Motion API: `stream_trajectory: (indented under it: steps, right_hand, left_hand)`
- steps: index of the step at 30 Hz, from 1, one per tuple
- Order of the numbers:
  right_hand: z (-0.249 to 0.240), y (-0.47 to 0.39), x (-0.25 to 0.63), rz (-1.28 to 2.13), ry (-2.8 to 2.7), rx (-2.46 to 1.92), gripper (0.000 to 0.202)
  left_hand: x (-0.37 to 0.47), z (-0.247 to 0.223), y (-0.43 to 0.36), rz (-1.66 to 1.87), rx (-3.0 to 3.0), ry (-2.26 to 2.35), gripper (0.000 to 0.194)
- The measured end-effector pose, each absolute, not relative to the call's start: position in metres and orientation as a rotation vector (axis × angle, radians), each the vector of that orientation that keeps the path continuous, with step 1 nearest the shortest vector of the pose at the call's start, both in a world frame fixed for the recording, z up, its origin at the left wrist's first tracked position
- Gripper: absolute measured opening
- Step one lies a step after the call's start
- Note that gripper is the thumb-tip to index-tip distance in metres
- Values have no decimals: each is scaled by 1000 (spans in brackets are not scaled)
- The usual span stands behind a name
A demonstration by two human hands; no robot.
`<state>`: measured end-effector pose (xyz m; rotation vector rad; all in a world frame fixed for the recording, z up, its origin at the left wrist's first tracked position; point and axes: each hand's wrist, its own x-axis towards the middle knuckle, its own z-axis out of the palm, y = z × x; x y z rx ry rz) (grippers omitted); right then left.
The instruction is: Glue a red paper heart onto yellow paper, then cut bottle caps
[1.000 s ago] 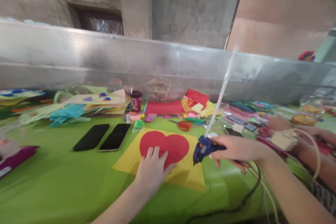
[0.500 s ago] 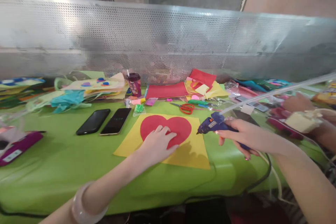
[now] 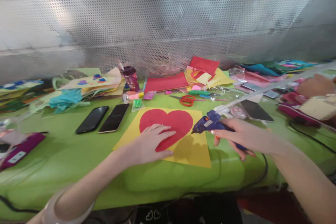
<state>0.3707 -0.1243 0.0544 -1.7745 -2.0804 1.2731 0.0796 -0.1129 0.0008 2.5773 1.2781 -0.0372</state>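
Observation:
A red heart [image 3: 181,120] lies on a yellow sheet [image 3: 202,155] on the green tabletop. My left hand [image 3: 147,143] rests with its fingers spread over the heart's lower left part, the thumb reaching onto the yellow sheet. In my right hand [image 3: 241,138] is a dark blue glue gun [image 3: 210,122], its nozzle pointing left above the right side of the yellow sheet, close to the heart's edge. A long clear glue stick [image 3: 244,96] runs from the back of the gun toward the upper right.
Two phones [image 3: 114,118] lie left of the sheet. Behind it are red-handled scissors [image 3: 187,100], small clay packets [image 3: 137,103], a purple cup [image 3: 130,78] and red sheets [image 3: 166,82]. Another person's hand [image 3: 316,89] is at the far right. A perforated metal panel [image 3: 168,24] stands behind.
My left hand has slid left and down across the heart, uncovering more of it. The glue gun has moved slightly left, nearer the heart. The view has tilted down.

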Motion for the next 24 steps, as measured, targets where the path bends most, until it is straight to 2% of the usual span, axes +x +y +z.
stream_trajectory:
  steps: [3, 9, 18, 24]
  right_hand:
    - [55, -127, 369, 1293, -2096, -1750, 39]
    - [50, -130, 366, 1246, -2115, -1823, 41]
    - [70, -140, 351, 1339, -2112, -1897, 35]
    - [64, -142, 350, 1384, -2107, -1876, 39]
  left_hand:
    - [64, -3, -115, -68, 2524, 1240, 73]
    - [64, -9, -117, -58, 2569, 1274, 53]
    - [91, -15, -124, -36, 2674, 1416, 51]
    - [72, -1, -124, -18, 2607, 1225, 66]
